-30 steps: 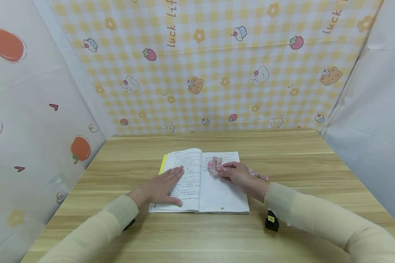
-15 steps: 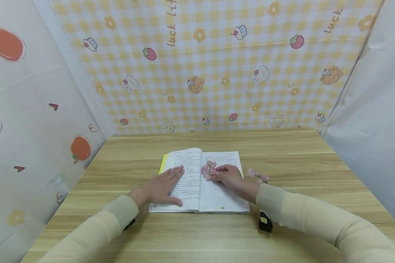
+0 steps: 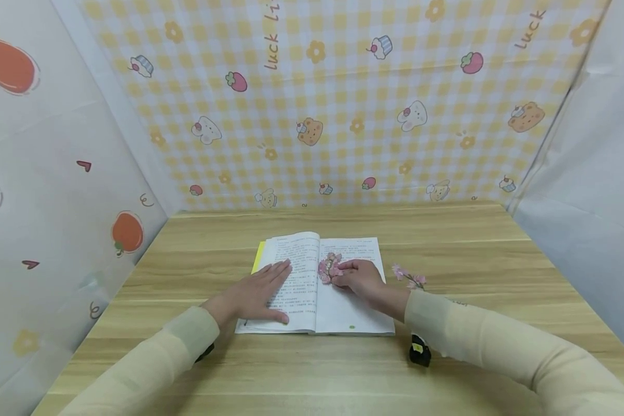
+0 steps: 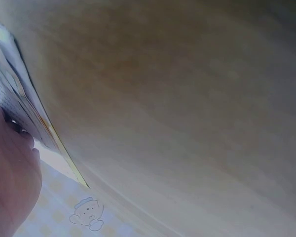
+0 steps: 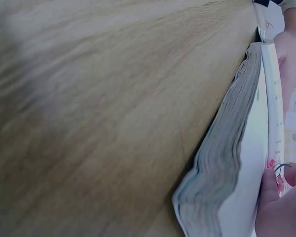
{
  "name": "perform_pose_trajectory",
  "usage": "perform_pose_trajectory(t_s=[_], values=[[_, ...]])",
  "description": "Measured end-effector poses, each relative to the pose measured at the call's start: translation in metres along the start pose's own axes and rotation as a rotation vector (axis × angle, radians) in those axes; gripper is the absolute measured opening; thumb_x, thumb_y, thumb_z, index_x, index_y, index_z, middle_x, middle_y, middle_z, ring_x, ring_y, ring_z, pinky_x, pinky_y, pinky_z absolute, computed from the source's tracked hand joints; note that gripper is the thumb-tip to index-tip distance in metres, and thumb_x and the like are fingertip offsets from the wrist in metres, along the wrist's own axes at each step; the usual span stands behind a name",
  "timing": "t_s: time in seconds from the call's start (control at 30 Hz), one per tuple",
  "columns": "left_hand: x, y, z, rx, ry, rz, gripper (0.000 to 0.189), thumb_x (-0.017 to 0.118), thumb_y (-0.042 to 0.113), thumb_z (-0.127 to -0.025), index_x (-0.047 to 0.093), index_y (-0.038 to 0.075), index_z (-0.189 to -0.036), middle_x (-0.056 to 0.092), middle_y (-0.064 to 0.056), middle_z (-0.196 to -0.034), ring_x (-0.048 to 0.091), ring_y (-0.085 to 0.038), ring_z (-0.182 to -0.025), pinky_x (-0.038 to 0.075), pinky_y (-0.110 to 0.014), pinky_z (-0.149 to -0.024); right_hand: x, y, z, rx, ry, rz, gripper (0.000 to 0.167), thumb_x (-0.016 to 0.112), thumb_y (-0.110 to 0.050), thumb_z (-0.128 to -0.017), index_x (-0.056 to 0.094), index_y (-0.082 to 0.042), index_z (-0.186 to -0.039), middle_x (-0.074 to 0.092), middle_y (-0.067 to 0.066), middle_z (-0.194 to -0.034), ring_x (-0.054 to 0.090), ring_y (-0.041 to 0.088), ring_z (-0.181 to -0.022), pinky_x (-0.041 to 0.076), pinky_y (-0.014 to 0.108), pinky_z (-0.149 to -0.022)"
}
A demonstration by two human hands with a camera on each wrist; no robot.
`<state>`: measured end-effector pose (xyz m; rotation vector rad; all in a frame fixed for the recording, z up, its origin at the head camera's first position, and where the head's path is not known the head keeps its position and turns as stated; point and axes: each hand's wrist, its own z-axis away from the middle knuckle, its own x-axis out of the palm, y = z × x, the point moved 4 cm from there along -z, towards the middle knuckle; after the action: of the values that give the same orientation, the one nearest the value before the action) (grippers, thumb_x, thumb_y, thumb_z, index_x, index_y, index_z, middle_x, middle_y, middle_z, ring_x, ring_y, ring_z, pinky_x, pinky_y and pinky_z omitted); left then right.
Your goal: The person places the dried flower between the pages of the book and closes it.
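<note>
An open book [image 3: 351,312] lies on the wooden table, its printed pages facing up. My left hand [image 3: 260,293] rests flat on the left page, fingers spread and thumb out; the left wrist view shows part of that hand [image 4: 12,173] beside the page edges. Over the right page, close to the spine, my right hand [image 3: 361,281] pinches a sprig of pink flowers [image 3: 329,269] between thumb and fingers. In the right wrist view the sprig's dark stem [image 5: 282,166] shows between thumb and fingers. A second pink flower sprig [image 3: 409,276] lies on the table right of the book.
The wooden table [image 3: 301,375] reaches back to a yellow checked cloth [image 3: 343,162] with cartoon prints. White cloth walls [image 3: 593,190] stand at both sides. A black device [image 3: 419,351] with a yellow mark sits below the right wrist.
My right hand has shifted left and slightly down with its flower sprig, bringing it closer to the spine. More of the second sprig shows. The left hand stays in place.
</note>
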<state>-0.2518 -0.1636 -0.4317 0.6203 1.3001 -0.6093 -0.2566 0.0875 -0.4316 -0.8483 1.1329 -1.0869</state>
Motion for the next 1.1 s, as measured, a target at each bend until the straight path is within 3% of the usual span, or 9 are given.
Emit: perform_pose_trajectory(t_s=[0.23,0.43,0.6,0.77,1.0,1.1], values=[[0.002,-0.002,-0.001,-0.016,-0.01,-0.008,0.116,0.036,0.086,-0.079,0.002,0.006,-0.156,-0.002,-0.008,-0.162,-0.002,-0.019,-0.147,0.004,-0.035,-0.118,-0.005,-0.007,0.006,-0.034,-0.02,0.057,0.033,0.078,-0.004,-0.079,0.067,0.003,-0.11,0.071,0.005,-0.087,0.066,0.013,-0.075,0.055,0.024,-0.068],[0.003,-0.003,-0.001,-0.019,-0.011,-0.006,0.117,0.037,0.086,-0.078,0.003,0.006,-0.156,-0.002,-0.008,-0.163,-0.002,-0.019,-0.147,0.005,-0.035,-0.118,-0.011,-0.009,0.01,-0.024,-0.089,0.056,0.041,0.076,-0.005,-0.081,0.063,0.006,-0.119,0.072,0.013,-0.098,0.07,0.02,-0.084,0.057,0.03,-0.075],[0.002,-0.003,-0.001,-0.013,-0.007,0.001,0.117,0.039,0.085,-0.079,0.004,0.005,-0.156,-0.001,-0.009,-0.162,0.0,-0.021,-0.148,0.006,-0.036,-0.118,-0.021,-0.008,0.011,-0.023,-0.112,0.062,0.044,0.075,-0.005,-0.082,0.06,0.007,-0.121,0.069,0.017,-0.104,0.07,0.024,-0.086,0.058,0.031,-0.075],[0.0,-0.002,-0.001,-0.006,0.0,-0.001,0.116,0.04,0.084,-0.08,0.006,0.003,-0.156,0.002,-0.01,-0.162,0.003,-0.022,-0.148,0.008,-0.038,-0.118,-0.037,-0.009,0.005,-0.059,-0.163,0.073,0.045,0.073,-0.004,-0.085,0.055,0.009,-0.124,0.064,0.022,-0.113,0.067,0.028,-0.095,0.057,0.032,-0.079],[0.0,-0.002,-0.001,-0.013,-0.008,-0.004,0.116,0.039,0.085,-0.079,0.005,0.004,-0.156,0.0,-0.009,-0.162,0.002,-0.022,-0.148,0.008,-0.037,-0.118,-0.061,-0.015,-0.021,-0.261,-0.146,0.333,0.042,0.071,-0.011,-0.089,0.057,0.008,-0.124,0.062,0.02,-0.117,0.06,0.032,-0.108,0.051,0.039,-0.091],[0.0,-0.001,-0.001,-0.018,-0.019,0.003,0.117,0.038,0.085,-0.078,0.003,0.005,-0.156,-0.002,-0.008,-0.162,-0.001,-0.02,-0.147,0.006,-0.036,-0.118,-0.069,-0.016,-0.032,-0.3,-0.134,0.409,0.046,0.071,-0.012,-0.089,0.055,0.008,-0.128,0.057,0.023,-0.127,0.053,0.037,-0.119,0.045,0.045,-0.099]])
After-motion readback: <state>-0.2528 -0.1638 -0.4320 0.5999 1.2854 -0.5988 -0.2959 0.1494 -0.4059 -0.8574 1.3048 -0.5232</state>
